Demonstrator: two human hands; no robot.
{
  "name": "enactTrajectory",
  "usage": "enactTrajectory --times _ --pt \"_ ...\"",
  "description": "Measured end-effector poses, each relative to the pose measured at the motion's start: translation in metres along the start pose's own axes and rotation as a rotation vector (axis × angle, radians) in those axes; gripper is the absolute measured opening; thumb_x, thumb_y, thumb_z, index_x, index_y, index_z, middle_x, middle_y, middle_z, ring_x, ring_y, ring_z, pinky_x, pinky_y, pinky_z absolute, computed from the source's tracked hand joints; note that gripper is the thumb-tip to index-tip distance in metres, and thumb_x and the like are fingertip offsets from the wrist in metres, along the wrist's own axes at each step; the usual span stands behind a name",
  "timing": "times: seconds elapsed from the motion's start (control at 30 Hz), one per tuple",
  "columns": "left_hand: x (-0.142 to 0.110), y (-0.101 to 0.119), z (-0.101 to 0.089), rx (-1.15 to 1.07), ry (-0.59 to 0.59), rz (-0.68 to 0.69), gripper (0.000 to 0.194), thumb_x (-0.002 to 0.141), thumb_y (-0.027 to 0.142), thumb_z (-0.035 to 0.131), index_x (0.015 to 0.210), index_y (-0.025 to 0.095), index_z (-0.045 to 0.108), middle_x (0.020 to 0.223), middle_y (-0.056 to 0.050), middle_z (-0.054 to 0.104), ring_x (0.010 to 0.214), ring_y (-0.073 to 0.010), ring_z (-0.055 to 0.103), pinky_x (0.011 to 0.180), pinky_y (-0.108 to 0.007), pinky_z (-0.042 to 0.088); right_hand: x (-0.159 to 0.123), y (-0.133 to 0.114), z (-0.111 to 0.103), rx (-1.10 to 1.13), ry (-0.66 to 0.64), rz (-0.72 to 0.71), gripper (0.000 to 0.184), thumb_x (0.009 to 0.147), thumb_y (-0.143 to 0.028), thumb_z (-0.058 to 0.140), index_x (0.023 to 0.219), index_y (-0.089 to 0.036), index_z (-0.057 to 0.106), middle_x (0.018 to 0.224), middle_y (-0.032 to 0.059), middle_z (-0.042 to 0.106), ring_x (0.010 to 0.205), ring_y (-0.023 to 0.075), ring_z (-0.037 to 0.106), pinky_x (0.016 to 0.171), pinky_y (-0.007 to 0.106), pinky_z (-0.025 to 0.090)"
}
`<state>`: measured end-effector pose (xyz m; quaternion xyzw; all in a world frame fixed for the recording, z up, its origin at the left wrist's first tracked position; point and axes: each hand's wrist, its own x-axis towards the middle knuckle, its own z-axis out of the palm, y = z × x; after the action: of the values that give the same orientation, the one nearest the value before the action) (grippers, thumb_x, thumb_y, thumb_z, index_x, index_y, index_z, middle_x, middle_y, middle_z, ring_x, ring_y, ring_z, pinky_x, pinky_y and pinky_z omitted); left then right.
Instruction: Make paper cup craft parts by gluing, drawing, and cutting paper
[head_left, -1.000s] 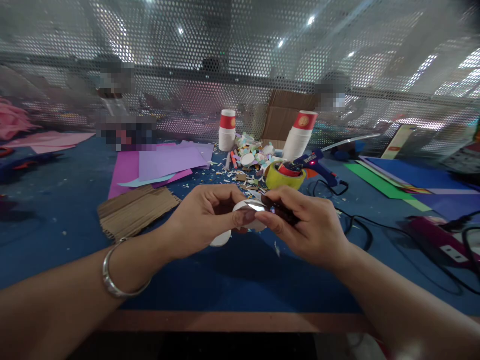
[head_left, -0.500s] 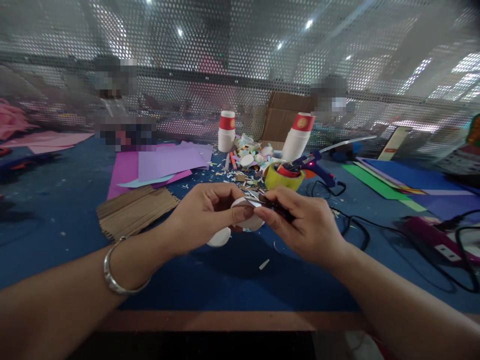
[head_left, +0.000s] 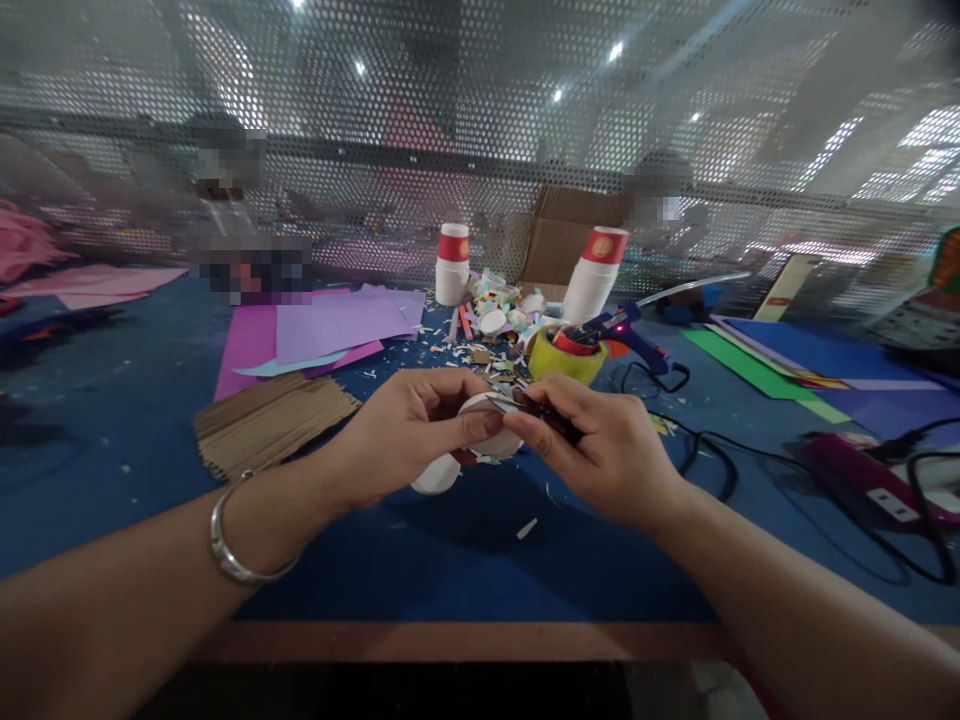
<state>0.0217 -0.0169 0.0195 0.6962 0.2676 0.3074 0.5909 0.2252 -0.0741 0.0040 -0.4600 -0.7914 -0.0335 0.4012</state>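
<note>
My left hand [head_left: 420, 430] pinches a short white paper cup piece [head_left: 501, 444] with a rounded rim, its thumb lying along the near side. My right hand [head_left: 592, 430] is closed around a dark-handled cutting tool [head_left: 553, 416]. Its pointed metal blade lies against the piece's upper edge, and whether it is a knife or scissors is hard to tell. Just below my left fingers a white round paper piece [head_left: 436, 476] rests on the blue table [head_left: 420, 580]. A small white scrap [head_left: 527, 528] lies nearer to me.
Paper scraps [head_left: 491, 355] spread behind my hands, between two stacks of paper cups [head_left: 452, 280] [head_left: 590, 290]. A glue gun [head_left: 634, 335] leans on a yellow tape roll [head_left: 568, 362]. Cardboard [head_left: 274, 425] and purple paper [head_left: 337, 325] lie left; a power strip [head_left: 862, 480] with cables lies right.
The blade has shifted slightly along the cup piece's edge, and its angle looks a little flatter. Both hands stay nearly in place with the same grips.
</note>
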Motion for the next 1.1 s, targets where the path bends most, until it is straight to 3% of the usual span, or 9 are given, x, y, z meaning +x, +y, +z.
enactTrajectory --times 0.8,1.1 --pt "0.0009 -0.0006 0.0049 -0.245 0.034 -0.187 0.035 0.068 0.041 0.089 0.074 0.013 0.07 0.069 0.002 0.064 0.061 -0.0056 0.053 0.051 -0.015 0.043 0.0027 -0.0002 0.0054 0.03 -0.037 0.089 0.033 0.099 -0.044 0.055 0.079 -0.018 0.056 0.059 -0.0045 0.052 0.048 0.0073 0.044 0.047 0.022 0.032" --pt "0.0033 -0.0055 0.0015 -0.241 0.004 -0.199 0.032 0.071 0.04 0.087 0.072 0.013 0.069 0.068 0.002 0.062 0.061 -0.0068 0.053 0.05 -0.018 0.042 0.0038 0.0003 0.0055 0.085 -0.115 0.142 0.034 0.099 -0.047 0.053 0.08 -0.019 0.055 0.059 -0.005 0.049 0.048 0.0078 0.042 0.048 0.023 0.032"
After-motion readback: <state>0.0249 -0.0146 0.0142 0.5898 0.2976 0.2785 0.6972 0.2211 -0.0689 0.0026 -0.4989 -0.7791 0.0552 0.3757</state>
